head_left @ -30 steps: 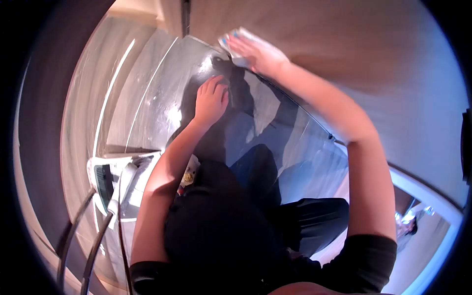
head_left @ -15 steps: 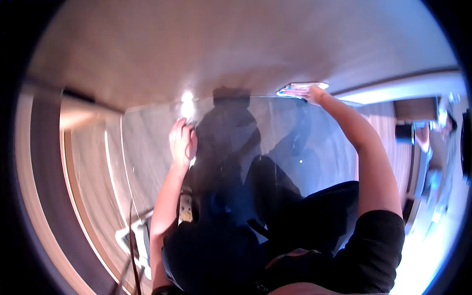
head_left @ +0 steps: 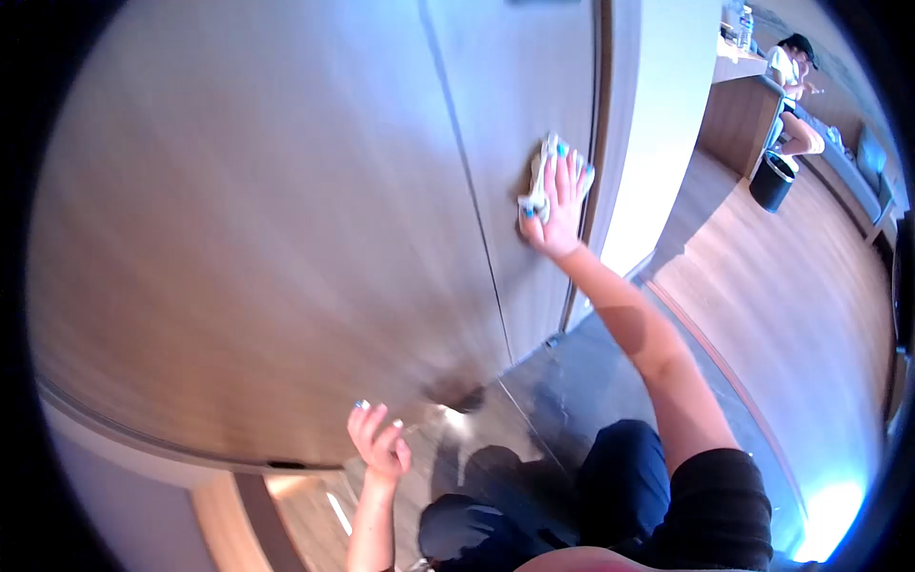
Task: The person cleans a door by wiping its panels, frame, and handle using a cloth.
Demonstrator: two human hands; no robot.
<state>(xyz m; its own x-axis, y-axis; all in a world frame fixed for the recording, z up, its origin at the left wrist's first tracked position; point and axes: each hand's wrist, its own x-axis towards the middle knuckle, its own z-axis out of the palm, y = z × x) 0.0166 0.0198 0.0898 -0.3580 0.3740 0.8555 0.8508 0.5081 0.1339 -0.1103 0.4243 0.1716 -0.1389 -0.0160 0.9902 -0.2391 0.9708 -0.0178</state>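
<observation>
A pale cloth (head_left: 537,181) lies flat against the wooden door panel (head_left: 315,210), near the panel's right edge. Over it my right hand (head_left: 558,205) is pressed, fingers spread, with blue nails showing; cloth sticks out around the fingers. Lower down and to the left, my left hand (head_left: 379,440) is raised in front of the panel's lower part, its fingers loosely curled and apart, holding nothing. A thin dark vertical seam (head_left: 467,172) runs down the panel to the left of the cloth.
Dark grey floor tiles (head_left: 572,381) lie below the panel, beside my bent knees. To the right are a white wall edge (head_left: 658,124), wooden flooring (head_left: 753,276) and a black bin (head_left: 772,181). Behind the bin a person (head_left: 796,86) in a cap sits near a bench.
The view has swung up and right, bringing the seated person into clear sight. My right hand has moved with the cloth from the panel's bottom edge to higher on the panel.
</observation>
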